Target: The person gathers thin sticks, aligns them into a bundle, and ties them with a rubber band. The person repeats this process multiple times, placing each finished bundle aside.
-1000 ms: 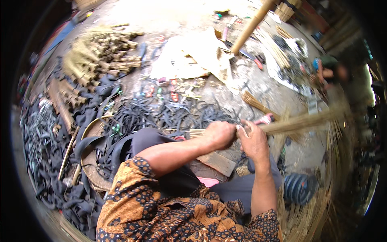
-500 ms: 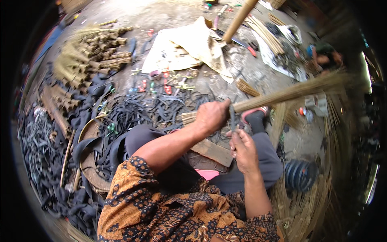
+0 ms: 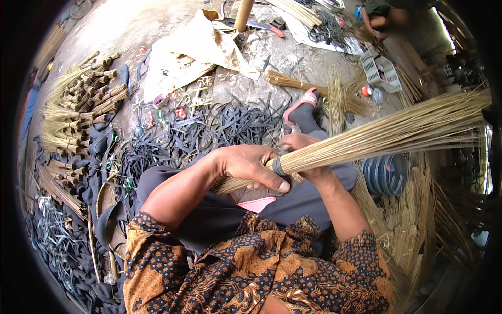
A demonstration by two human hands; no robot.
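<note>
A long bundle of thin straw-coloured sticks (image 3: 376,131) lies slantwise over my lap, its fanned-out end reaching up to the right. My left hand (image 3: 246,161) is wrapped round the thick end, thumb on the near side. Just beyond that thumb, a dark rubber strip (image 3: 278,165) circles the bundle. My right hand (image 3: 297,142) is on the far side of the sticks, with its wrist passing under them. Its fingers look curled, but the bundle hides part of the hand, and what they hold cannot be made out.
Loose black rubber strips (image 3: 198,128) cover the ground ahead. Tied stick bundles (image 3: 78,112) are piled at left. Pale sacking (image 3: 193,47), a knife (image 3: 256,24) and a white crate (image 3: 380,72) lie farther off. A bluish ribbed container (image 3: 386,175) sits at right. Another person (image 3: 380,20) is at far right.
The bundle has come nearer and lower, toward my lap. My left hand moved down with it. My right hand went from below the bundle to its far side; the strip now circles the sticks.
</note>
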